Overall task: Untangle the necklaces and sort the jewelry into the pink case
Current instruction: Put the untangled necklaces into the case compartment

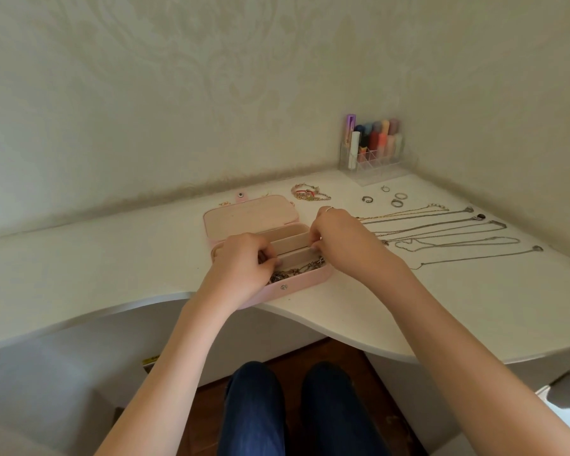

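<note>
White corner desk (408,307), patterned wallpaper behind.
Left hand (244,261): fingers curled into near compartment of pink case (297,286), among small chain pieces (297,269); exact pinch not visible.
Right hand (339,238): fingers bent at case's right edge, apparently pinching something; ring worn.
Right of right hand: necklaces (441,232) laid out straight, apparently untangled, not yet cased.
Beyond: bracelets (310,194), rings (395,200), clear organiser (372,153).
Sorting barely begun, by appearance.

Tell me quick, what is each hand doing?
Left hand: fingers curled inside the pink case; what it holds cannot be told.
Right hand: fingers curled over the case; cannot tell.
</note>
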Demonstrator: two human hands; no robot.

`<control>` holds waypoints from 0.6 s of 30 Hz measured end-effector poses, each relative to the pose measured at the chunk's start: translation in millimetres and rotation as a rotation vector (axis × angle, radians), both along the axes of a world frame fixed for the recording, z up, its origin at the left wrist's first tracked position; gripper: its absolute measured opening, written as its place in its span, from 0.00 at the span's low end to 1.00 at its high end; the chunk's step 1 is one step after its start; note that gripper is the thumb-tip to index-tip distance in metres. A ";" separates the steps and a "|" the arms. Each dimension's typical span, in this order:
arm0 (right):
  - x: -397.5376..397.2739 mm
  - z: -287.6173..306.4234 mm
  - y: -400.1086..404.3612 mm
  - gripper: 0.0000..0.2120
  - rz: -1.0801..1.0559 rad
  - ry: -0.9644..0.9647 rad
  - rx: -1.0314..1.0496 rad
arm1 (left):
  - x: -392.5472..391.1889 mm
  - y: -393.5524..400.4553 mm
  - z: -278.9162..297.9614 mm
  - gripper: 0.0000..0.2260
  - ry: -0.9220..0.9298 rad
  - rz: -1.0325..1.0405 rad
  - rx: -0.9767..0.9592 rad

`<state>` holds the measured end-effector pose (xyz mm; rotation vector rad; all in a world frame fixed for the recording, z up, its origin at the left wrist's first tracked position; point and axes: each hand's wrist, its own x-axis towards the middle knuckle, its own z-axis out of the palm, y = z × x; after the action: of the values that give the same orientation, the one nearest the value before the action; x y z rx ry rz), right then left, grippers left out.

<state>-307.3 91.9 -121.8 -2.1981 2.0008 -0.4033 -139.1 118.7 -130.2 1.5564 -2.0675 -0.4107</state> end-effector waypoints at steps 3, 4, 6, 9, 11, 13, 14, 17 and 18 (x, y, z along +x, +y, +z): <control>-1.7 -4.4 0.0 0.07 -0.002 0.005 -0.027 | 0.1 -0.2 -0.5 0.11 0.006 0.000 0.001; -1.8 -5.0 0.4 0.07 0.000 0.010 -0.032 | 0.3 0.3 -0.8 0.10 0.006 -0.003 0.000; -1.6 -5.2 2.9 0.06 -0.002 0.016 -0.046 | 0.3 1.4 -1.6 0.08 0.007 -0.007 -0.006; -1.3 -4.7 9.2 0.06 0.001 0.009 -0.087 | -1.0 2.3 -2.3 0.06 -0.006 0.002 -0.030; -1.8 -3.6 13.2 0.06 0.017 0.005 -0.102 | -1.4 3.1 -2.1 0.06 -0.018 0.008 -0.040; -2.6 -1.8 16.5 0.06 0.022 -0.010 -0.105 | -1.2 3.6 -1.7 0.06 -0.020 0.011 -0.035; -3.3 -1.4 17.8 0.06 0.024 -0.017 -0.107 | -1.1 4.0 -1.4 0.06 -0.021 0.012 -0.030; -4.1 -0.1 20.5 0.06 0.026 -0.043 -0.100 | -1.6 4.6 -0.7 0.06 -0.033 0.021 -0.027; -4.2 0.2 21.0 0.06 0.023 -0.053 -0.091 | -1.9 5.1 -0.3 0.06 -0.032 0.023 -0.022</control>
<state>-311.6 112.9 -121.6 -2.2358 1.9650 -0.5544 -141.0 123.8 -130.5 1.5821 -2.0689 -0.3555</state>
